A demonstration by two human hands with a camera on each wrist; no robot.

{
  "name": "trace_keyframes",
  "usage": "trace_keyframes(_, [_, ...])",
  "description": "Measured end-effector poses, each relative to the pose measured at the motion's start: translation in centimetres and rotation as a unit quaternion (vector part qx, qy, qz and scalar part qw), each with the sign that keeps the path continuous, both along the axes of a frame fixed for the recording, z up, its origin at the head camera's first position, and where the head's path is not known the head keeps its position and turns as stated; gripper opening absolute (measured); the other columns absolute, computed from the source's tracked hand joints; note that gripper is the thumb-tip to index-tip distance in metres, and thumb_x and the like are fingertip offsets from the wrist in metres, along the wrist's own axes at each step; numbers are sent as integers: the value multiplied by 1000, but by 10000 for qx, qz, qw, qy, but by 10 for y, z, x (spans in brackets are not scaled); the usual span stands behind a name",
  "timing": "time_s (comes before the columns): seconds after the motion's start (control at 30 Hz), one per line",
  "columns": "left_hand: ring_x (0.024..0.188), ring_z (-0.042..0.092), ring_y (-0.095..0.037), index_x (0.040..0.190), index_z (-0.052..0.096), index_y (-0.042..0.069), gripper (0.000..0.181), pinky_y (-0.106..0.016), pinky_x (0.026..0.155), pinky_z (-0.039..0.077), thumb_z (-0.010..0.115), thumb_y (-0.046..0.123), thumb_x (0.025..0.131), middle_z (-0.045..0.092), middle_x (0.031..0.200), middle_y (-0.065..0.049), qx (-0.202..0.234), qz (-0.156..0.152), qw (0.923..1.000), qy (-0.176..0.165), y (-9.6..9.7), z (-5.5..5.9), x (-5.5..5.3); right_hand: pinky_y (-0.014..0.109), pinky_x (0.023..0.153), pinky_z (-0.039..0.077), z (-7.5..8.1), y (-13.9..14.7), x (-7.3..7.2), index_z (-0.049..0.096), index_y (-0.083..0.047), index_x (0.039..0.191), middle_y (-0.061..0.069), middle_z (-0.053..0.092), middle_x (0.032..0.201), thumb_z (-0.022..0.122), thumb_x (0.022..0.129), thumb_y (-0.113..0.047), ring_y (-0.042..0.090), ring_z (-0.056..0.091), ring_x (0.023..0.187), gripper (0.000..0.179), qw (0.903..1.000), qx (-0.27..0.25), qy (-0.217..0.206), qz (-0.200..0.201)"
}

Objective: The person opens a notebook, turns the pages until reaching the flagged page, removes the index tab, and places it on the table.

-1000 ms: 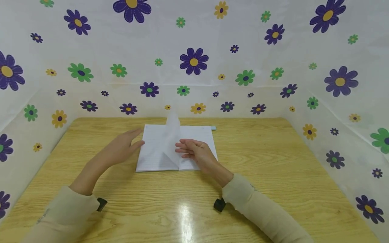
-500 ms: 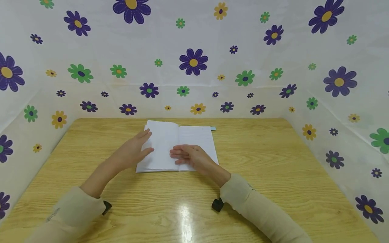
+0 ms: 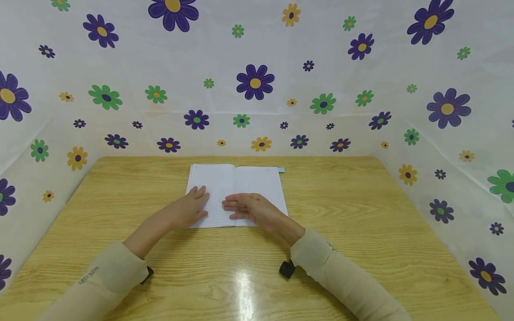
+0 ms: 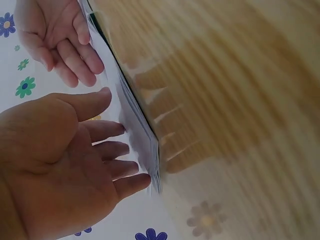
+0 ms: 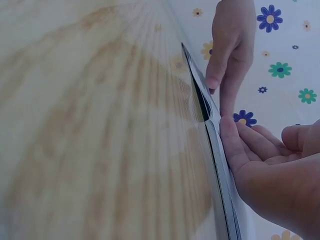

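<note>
one spread notebook [image 3: 230,180] beneath left hand [image 3: 186,211] and right hand [image 3: 260,211], fingers of both loosely straight

The open, rectangular white paper notebook [image 3: 261,183] bears faint ruled lines and a small pale-blue tab [image 3: 281,170]. The glossy yellow-brown wooden tabletop [image 3: 349,205] has wavy, darker grain. Purple, green and yellow flowers [image 3: 255,83] with contrasting centres dot the white sheet backdrop [image 3: 192,62]. The long fabric sleeves [image 3: 345,274] are beige, the small boxy wrist device [image 3: 287,269] black.
</note>
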State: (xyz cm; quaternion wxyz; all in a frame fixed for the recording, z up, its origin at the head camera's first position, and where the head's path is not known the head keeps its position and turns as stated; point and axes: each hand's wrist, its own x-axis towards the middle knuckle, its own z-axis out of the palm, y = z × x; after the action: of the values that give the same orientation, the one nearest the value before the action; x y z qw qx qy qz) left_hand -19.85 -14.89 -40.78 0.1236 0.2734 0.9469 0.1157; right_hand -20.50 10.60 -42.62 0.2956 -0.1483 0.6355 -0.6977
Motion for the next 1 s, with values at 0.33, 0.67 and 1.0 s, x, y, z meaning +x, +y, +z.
trace_keyframes(0.33, [149,14,-58,154,34,-12,62,-63,122,18,53,25,109,20,164,-33,-120,-13,9990,-435,0,2,6,37,105,52,2,13,0,51,8,146,19,57,147,45,112,-13,28,55,137,41,9997,104,17,-238])
trace_keyframes(0.67, [149,10,-59,154,30,-16,67,-63,121,17,53,29,110,16,163,-36,20,182,9983,-547,-4,0,9,35,106,51,9,53,-8,52,9,145,20,60,143,47,111,-14,28,58,133,41,9890,940,340,-1088])
trace_keyframes(1.0, [149,10,-58,153,27,-18,71,-62,121,18,54,30,109,15,163,-37,-7,307,9974,-658,-4,1,10,43,112,45,15,83,-5,55,5,144,19,60,143,56,108,-17,31,57,133,42,9557,2161,958,-1755])
